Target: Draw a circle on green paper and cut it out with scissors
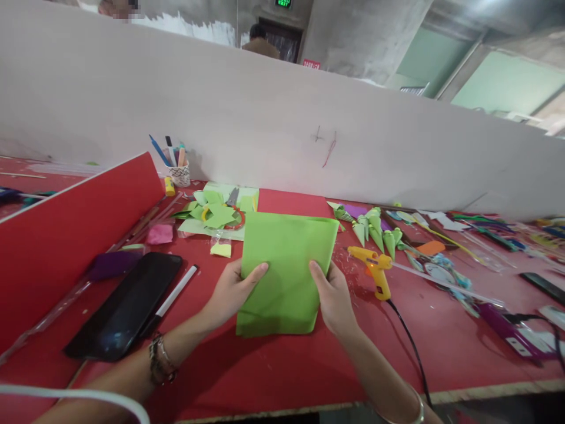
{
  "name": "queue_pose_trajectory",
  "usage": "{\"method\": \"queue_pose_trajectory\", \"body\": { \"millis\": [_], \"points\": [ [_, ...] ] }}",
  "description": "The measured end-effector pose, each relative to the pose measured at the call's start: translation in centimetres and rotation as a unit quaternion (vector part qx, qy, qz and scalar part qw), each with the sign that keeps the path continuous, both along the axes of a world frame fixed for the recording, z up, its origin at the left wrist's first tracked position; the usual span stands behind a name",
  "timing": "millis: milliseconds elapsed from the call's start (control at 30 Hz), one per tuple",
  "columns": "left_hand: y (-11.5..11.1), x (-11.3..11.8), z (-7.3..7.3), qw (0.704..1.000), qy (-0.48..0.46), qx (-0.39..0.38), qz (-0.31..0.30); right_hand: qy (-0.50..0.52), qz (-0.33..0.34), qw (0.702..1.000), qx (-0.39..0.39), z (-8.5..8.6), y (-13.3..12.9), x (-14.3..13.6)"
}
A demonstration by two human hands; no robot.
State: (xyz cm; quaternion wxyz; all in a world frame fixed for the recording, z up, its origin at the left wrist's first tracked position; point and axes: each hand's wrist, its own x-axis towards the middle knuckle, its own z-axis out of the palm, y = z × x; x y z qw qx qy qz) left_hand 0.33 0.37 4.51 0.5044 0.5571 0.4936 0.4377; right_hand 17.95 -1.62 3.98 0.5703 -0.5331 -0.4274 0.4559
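Between my two hands is a green sheet of paper [286, 282], perhaps more than one layer, held upright above the red table. My left hand [233, 291] grips its left edge, thumb on the front and fingers hidden behind. On the right edge my right hand [333, 294] pinches it the same way. Beyond the paper lie green paper cutouts [216, 215] with orange-handled scissors [233, 206] among them. A yellow hot glue gun [375, 271] rests to the right of my right hand. Near my left forearm are a marker [176, 291] and a black phone [128, 306].
Several green paper cones [375, 229] lie behind the glue gun. A purple power strip [512, 333] sits at the right. At the back left stands a pen cup [180, 175] beside a red divider [88, 235]. A white partition [265, 118] closes off the far side.
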Motion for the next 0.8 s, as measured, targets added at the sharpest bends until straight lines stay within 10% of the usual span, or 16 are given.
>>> {"method": "queue_pose_trajectory", "body": {
  "millis": [800],
  "points": [
    [-0.3,-0.1,0.0,0.995,-0.058,-0.067,-0.050,-0.090,-0.011,0.996,-0.024,1.1,-1.3,0.2]
  ]
}}
